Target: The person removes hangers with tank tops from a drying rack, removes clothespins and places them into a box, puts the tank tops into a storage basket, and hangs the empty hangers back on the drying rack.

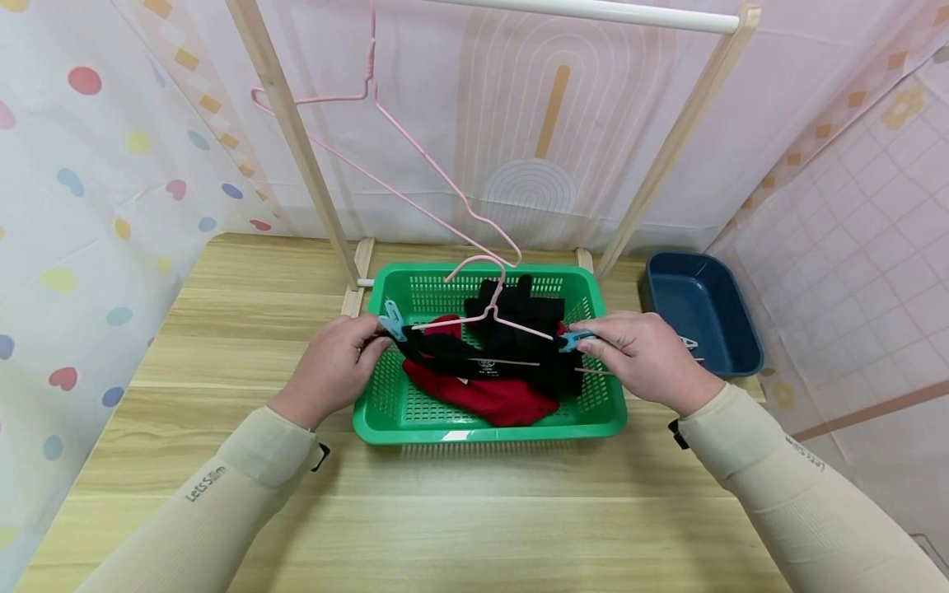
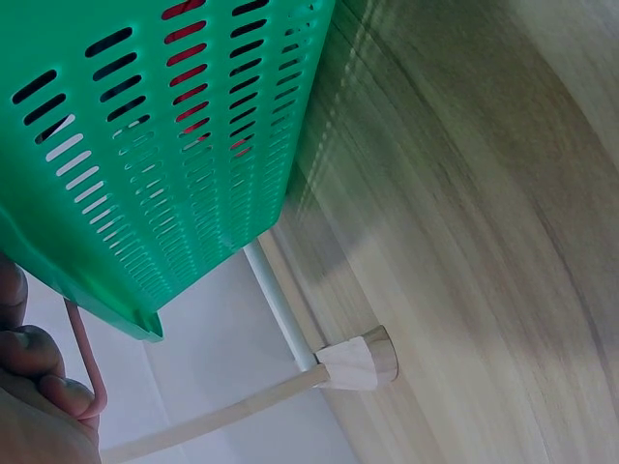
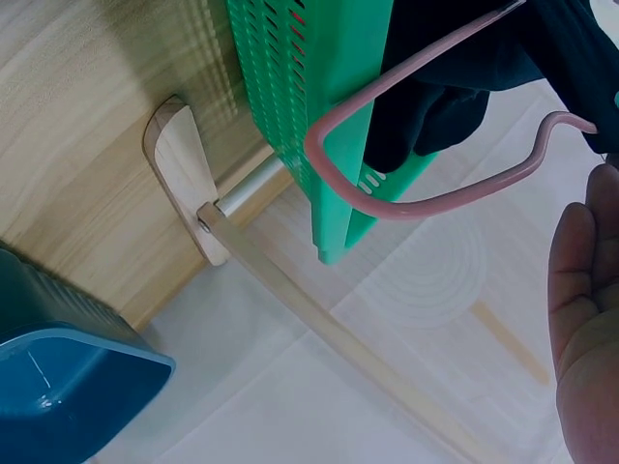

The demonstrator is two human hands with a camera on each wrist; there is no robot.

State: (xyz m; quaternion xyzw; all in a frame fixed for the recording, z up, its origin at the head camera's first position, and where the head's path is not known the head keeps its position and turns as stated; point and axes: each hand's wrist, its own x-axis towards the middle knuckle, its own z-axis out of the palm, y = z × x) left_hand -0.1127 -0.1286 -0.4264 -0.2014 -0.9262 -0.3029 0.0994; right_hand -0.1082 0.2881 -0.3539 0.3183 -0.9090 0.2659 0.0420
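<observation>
Two hands: from my remote seat I see both over the basket, near opposite ends of a thin pink hanger (image 1: 491,311).
Left hand (image 1: 337,362): fingers curled, pinching a corner of a black cloth garment with small white print (image 1: 511,372), just beside a light-blue plastic clothespin (image 1: 393,319).
Right hand (image 1: 651,354): thumb and fingers narrowed on a second light-blue clothespin (image 1: 574,340) at the garment's other end.
Black garment: spread along the hanger between both clothespins, above a green rectangular perforated plastic basket (image 1: 534,431).
Basket load: I make out a crumpled red cloth garment (image 1: 482,399) and more black cloth (image 1: 519,306).
Rack: pale wooden posts (image 1: 289,123) and a round white rod (image 1: 593,10) rise behind the basket; a second pink hanger (image 1: 370,70) hangs at the left, its top outside my view.
Bin: a navy-blue plastic bin (image 1: 689,296) sits right of the basket on the wood-grain table (image 1: 445,527), small white pieces inside.
</observation>
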